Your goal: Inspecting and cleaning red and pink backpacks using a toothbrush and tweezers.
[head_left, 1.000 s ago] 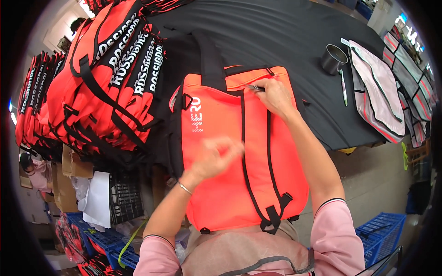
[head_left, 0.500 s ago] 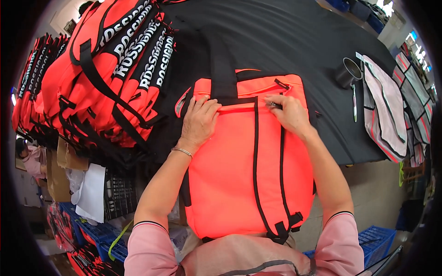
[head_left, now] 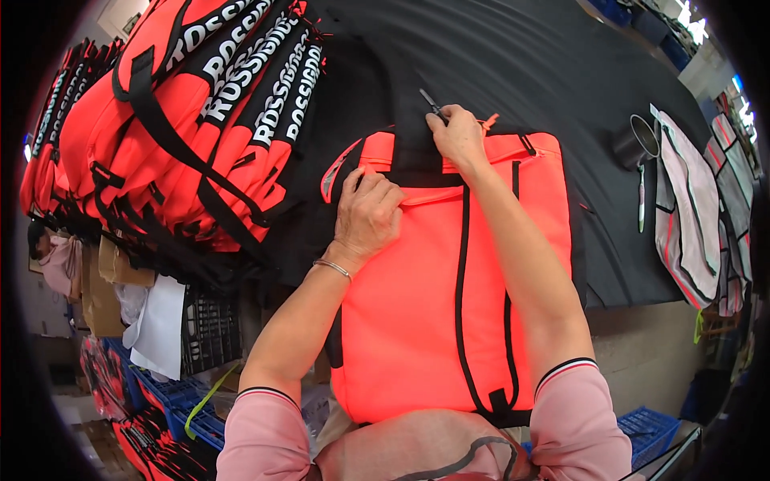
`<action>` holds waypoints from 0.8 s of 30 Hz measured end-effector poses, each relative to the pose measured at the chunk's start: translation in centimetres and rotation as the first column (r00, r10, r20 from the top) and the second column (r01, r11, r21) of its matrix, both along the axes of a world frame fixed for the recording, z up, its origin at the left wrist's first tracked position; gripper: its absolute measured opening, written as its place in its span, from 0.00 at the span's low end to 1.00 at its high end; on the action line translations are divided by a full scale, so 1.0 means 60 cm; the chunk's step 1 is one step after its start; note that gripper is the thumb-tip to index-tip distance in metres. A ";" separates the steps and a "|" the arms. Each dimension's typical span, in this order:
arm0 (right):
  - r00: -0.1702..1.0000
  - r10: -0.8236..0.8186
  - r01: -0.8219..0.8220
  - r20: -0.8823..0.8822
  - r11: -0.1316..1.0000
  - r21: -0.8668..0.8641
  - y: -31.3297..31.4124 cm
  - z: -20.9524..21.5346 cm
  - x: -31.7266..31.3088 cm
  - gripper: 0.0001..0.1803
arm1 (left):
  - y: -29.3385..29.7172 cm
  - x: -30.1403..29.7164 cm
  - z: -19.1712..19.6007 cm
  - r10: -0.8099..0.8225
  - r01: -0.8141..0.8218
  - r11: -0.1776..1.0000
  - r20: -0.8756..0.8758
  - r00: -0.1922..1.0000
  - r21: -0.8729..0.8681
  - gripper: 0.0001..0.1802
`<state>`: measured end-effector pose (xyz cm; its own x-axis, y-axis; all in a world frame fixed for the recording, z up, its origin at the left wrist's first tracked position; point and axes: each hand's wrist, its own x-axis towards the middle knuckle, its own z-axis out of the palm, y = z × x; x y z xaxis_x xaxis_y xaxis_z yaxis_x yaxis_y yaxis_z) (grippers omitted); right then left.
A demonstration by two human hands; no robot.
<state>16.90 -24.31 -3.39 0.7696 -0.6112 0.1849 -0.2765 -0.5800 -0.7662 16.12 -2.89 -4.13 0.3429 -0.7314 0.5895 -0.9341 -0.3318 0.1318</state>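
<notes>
A bright coral-red backpack [head_left: 401, 321] with black trim lies in front of me, its strap side up, a black webbing band crossing its top. My left hand [head_left: 367, 212] is closed on the upper left edge, fingers curled over the fabric by the top seam. Beyond the top of the bag, my right hand [head_left: 459, 138] is closed around small dark thread snips [head_left: 431, 104], whose thin tip points away to the far left. The right forearm crosses over the bag's right strap [head_left: 486, 297] and hides part of it.
Several similar red and black bags [head_left: 184, 136] are stacked at the left. On the black-covered table [head_left: 513, 64], a dark metal cup [head_left: 636, 141], a toothbrush [head_left: 642, 199] and grey-pink fabric pieces [head_left: 686, 208] lie at the right. Blue crates [head_left: 648, 433] stand below.
My right hand has moved left and farther away, from the zipper area to past the bag's top, carrying the snips. The left hand keeps its place on the upper left edge, fingers more curled.
</notes>
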 end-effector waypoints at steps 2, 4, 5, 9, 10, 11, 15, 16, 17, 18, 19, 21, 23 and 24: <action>1.000 0.000 -0.001 0.016 0.995 0.104 -0.004 0.000 0.000 0.23 | -0.001 -0.001 0.004 -0.001 0.001 1.000 -0.001 1.000 -0.005 0.07; 0.996 0.075 -0.082 0.048 0.981 0.176 -0.018 0.004 0.003 0.18 | -0.005 -0.002 0.009 -0.011 0.011 1.000 0.008 1.000 -0.015 0.07; 0.992 0.106 -0.128 0.072 0.864 0.487 -0.032 0.009 -0.003 0.14 | -0.009 -0.004 0.008 -0.027 0.027 0.997 -0.006 1.000 -0.066 0.08; 0.972 -0.031 -0.180 0.232 0.534 0.826 -0.005 0.039 -0.023 0.13 | -0.012 -0.001 0.003 0.003 -0.031 0.978 -0.132 0.991 -0.206 0.17; 0.946 -0.115 -0.214 0.303 0.481 0.850 0.005 0.048 -0.032 0.14 | -0.010 -0.001 0.006 0.018 -0.101 0.948 -0.266 0.964 -0.302 0.22; 0.928 -0.110 -0.260 0.357 0.493 0.830 0.012 0.057 -0.039 0.14 | -0.004 -0.003 0.010 0.009 -0.144 0.941 -0.402 0.915 -0.306 0.29; 0.869 -0.032 -0.388 0.494 0.577 0.719 0.049 0.108 -0.095 0.16 | -0.003 0.023 -0.003 0.073 -0.336 0.830 -0.509 0.857 -0.446 0.21; 0.858 -0.037 -0.394 0.512 0.591 0.704 0.055 0.110 -0.103 0.15 | -0.006 0.032 0.003 0.032 -0.382 0.786 -0.584 0.811 -0.486 0.17; 0.865 -0.015 -0.375 0.501 0.644 0.667 0.041 0.095 -0.114 0.13 | -0.022 0.026 0.033 -0.160 -0.472 0.763 -0.836 0.524 -0.441 0.17; 0.885 -0.008 -0.343 0.465 0.664 0.664 0.048 0.099 -0.126 0.12 | -0.038 0.029 0.030 -0.111 -0.515 0.723 -0.813 0.572 -0.461 0.19; 0.873 0.012 -0.356 0.487 0.697 0.622 0.044 0.085 -0.132 0.12 | -0.053 0.031 0.042 -0.114 -0.417 0.692 -0.660 0.743 -0.590 0.22; 0.886 0.040 -0.345 0.462 0.723 0.599 0.047 0.076 -0.152 0.14 | -0.064 0.026 0.116 -0.219 -0.309 0.719 -0.626 0.749 -0.622 0.31; 0.900 0.069 -0.336 0.430 0.739 0.585 0.046 0.071 -0.170 0.14 | -0.066 0.013 0.217 -0.426 -0.319 0.654 -0.682 0.595 -0.686 0.30; 0.897 0.092 -0.355 0.433 0.734 0.579 0.056 0.070 -0.174 0.14 | -0.070 0.026 0.244 -0.412 -0.314 0.621 -0.640 0.649 -0.718 0.31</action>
